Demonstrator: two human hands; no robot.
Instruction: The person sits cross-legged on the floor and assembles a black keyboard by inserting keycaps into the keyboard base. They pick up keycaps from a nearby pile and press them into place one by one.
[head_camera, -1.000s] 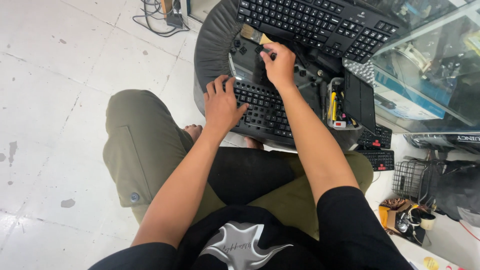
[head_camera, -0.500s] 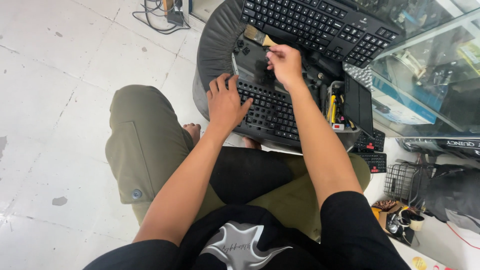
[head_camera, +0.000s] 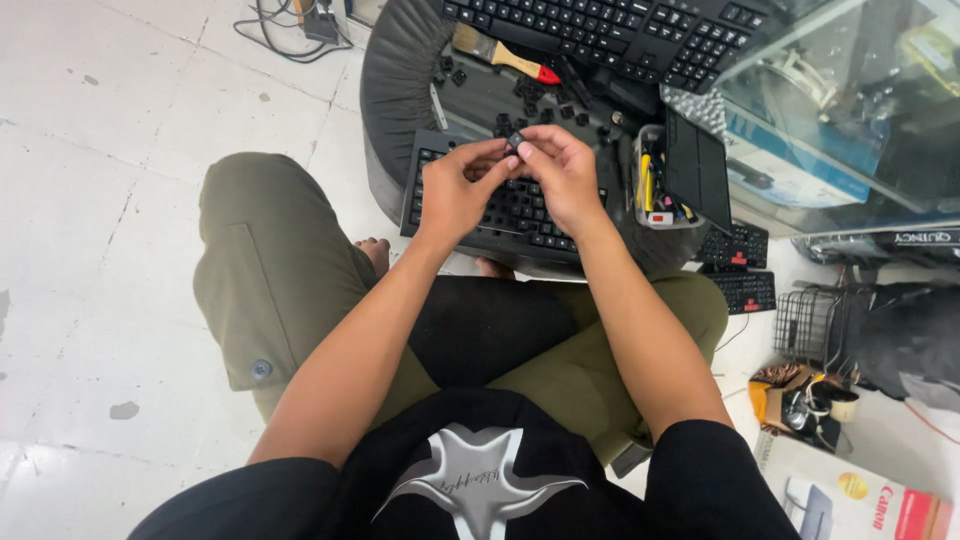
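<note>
I see my left hand (head_camera: 455, 190) and right hand (head_camera: 560, 175) meeting fingertip to fingertip, pinched narrow around a small black keycap (head_camera: 515, 141) held just above the black keyboard (head_camera: 510, 210) on the round stool (head_camera: 395, 90).

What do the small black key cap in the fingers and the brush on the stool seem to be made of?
The key cap, pinched between left hand and right hand, looks like matte black moulded plastic, like the loose caps nearby. The brush seems to have a pale wooden handle with a red tip, a metal band and light bristles; the bristle material is unclear.
</note>
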